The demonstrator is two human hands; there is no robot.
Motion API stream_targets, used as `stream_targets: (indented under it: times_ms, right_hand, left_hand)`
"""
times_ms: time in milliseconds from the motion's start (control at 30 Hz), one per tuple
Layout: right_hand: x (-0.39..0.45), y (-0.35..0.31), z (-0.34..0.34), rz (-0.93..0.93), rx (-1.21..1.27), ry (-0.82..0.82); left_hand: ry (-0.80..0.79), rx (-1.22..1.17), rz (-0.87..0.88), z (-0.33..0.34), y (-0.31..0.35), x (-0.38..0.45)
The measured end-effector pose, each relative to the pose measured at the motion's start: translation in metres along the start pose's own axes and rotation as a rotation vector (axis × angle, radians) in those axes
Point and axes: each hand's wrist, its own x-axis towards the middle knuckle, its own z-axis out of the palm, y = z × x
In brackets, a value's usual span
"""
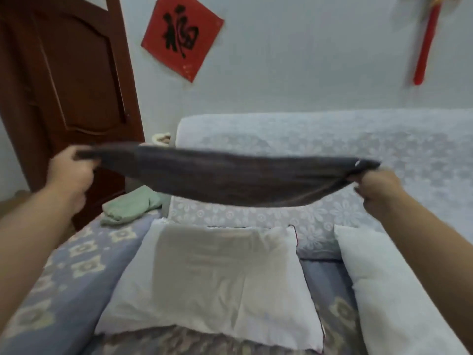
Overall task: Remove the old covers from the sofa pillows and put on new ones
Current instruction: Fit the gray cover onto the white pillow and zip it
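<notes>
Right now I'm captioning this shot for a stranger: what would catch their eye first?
The dark grey cover, stretched in mid-air between the left hand and the right hand, fills the middle. Below it a bare white pillow lies on the sofa, a second pillow at right. A red paper sign hangs on the wall.

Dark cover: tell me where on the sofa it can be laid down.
Free: blue seat strip between middle pillow and right pillow; patterned seat left of the middle pillow, below the green cloth. Crowded: seat centre, under the pillows.
</notes>
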Motion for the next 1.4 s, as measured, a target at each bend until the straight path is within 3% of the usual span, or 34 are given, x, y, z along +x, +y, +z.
stream_targets:
  times_ms: [100, 233, 300, 367, 567, 700, 867, 1033, 1133, 1300, 1400]
  right_hand:
    - [-0.044, 0.098, -0.014, 0.272, -0.075, -0.118]
    - [-0.106, 0.203, -0.031, 0.698, 0.121, -0.155]
    - [-0.127, 0.229, -0.035, 0.803, 0.238, -0.132]
    - [-0.138, 0.25, -0.036, 0.853, 0.26, -0.1]
    - [-0.131, 0.267, -0.035, 0.671, 0.116, -0.039]
    - [-0.132, 0.227, -0.025, 0.452, 0.257, -0.109]
    - [-0.139, 0.177, 0.01, 0.306, 0.469, -0.324]
    - [-0.13, 0.164, 0.023, 0.043, -0.041, -0.426]
    - [-0.13, 0.173, 0.018, 0.09, -0.008, -0.425]
    - [-0.128, 0.171, 0.017, 0.122, 0.027, -0.461]
    - [-0.13, 0.166, 0.02, 0.043, -0.049, -0.426]
  left_hand:
    - [-0.061, 0.187, -0.266, -0.012, -0.094, -0.066]
    - [0.014, 0.445, -0.712, 0.002, -0.188, -0.147]
    - [0.104, 0.491, -0.696, 0.024, -0.192, -0.189]
    - [-0.013, 0.486, -0.464, 0.059, -0.183, -0.227]
    - [-0.629, 0.23, 0.115, 0.141, -0.121, -0.313]
    - [-0.878, 0.059, 0.093, 0.165, -0.092, -0.347]
    - [-0.976, -0.209, -0.042, 0.206, -0.054, -0.348]
    - [-0.903, -0.15, -0.107, 0.219, -0.049, -0.332]
    - [-0.946, -0.138, -0.165, 0.221, -0.051, -0.334]
    - [-0.897, 0.017, -0.006, 0.221, -0.043, -0.326]
    - [-0.946, 0.061, 0.093, 0.219, -0.034, -0.319]
